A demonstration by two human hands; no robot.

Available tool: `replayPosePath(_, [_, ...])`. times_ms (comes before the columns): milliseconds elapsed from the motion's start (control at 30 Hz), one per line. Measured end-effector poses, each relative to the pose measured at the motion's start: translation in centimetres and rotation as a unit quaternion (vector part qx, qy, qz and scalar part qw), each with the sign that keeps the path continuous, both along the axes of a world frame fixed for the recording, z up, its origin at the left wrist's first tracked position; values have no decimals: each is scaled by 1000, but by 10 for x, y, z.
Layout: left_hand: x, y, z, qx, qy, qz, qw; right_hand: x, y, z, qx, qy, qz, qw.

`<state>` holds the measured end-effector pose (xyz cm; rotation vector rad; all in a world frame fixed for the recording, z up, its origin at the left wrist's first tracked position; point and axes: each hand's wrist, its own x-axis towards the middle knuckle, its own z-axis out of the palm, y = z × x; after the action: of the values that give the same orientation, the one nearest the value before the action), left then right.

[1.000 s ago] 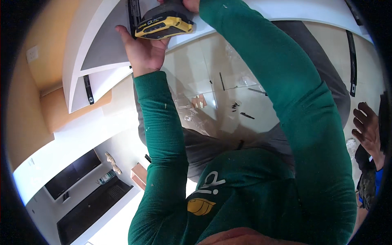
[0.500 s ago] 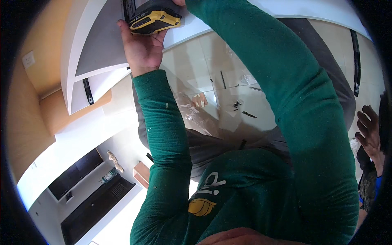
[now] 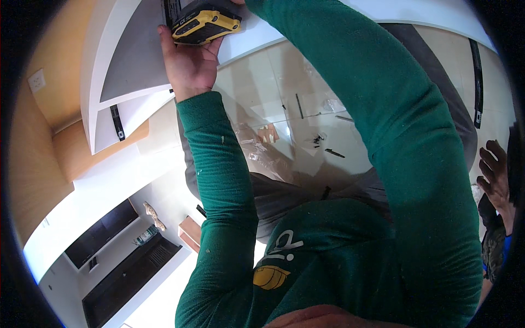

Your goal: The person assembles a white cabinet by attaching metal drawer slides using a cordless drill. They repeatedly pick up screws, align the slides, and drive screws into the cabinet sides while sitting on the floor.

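Note:
A cordless power tool point(image 3: 206, 27), probably a drill, shows its yellow and black battery base at the top of the view. My left hand point(image 3: 191, 66) is palm up against the grey and white panel point(image 3: 134, 68), right below the tool. Its thumb stretches up beside a black metal rail point(image 3: 172, 10). The other fingers pass behind the battery base and are mostly hidden, so their grip does not show. Of my right hand point(image 3: 237, 1), only a sliver shows at the upper edge, close to the tool; its fingers are out of sight.
Black rail pieces point(image 3: 334, 153), small screws point(image 3: 317, 141) and clear plastic wrap point(image 3: 262, 158) lie on the tiled floor between my legs. Another black rail point(image 3: 478, 82) is at the right. Another person's hand point(image 3: 494, 172) shows at the right edge. A white cabinet part point(image 3: 117, 123) stands left.
The power tool has shifted slightly upward and left, its base tilting a little. My left hand stays nearly in place; my right sleeve has moved slightly.

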<state>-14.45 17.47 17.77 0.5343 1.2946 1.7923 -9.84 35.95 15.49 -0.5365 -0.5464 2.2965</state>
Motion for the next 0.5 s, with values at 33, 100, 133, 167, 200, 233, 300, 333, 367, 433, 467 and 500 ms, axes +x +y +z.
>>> replayPosePath(33, [0,0,0,0,2,1,1000,1,-1,1,3,-6,2,1000])
replayPosePath(100, [2,-1,0,1,7,4,1000,2,-3,3,10,-17,6,1000])
replayPosePath(133, [3,0,1,4,3,5,1000,2,-2,3,8,-20,3,1000])
replayPosePath(167, [5,1,1,8,-1,6,1000,1,-1,3,6,-23,0,1000])
replayPosePath(200, [6,1,1,12,-5,7,1000,0,-1,3,4,-26,-2,1000])
replayPosePath(233, [3,0,0,12,-10,3,1000,-1,-2,4,12,-34,0,999])
replayPosePath(300, [-2,-1,-2,12,-19,-4,1000,-2,-2,4,27,-50,4,998])
replayPosePath(333, [-3,-1,-2,14,-15,-4,1000,-2,-2,5,21,-50,7,998])
replayPosePath(367, [-3,-2,-2,15,-11,-5,1000,-3,-3,6,15,-50,9,999])
replayPosePath(433, [-5,-2,-2,21,-18,-11,1000,-4,-1,4,10,-37,11,999])
replayPosePath(467, [-7,-1,-1,24,-28,-17,999,-5,1,2,10,-23,11,1000])
replayPosePath(500, [-8,-1,-1,28,-38,-24,999,-6,3,0,11,-9,10,1000])
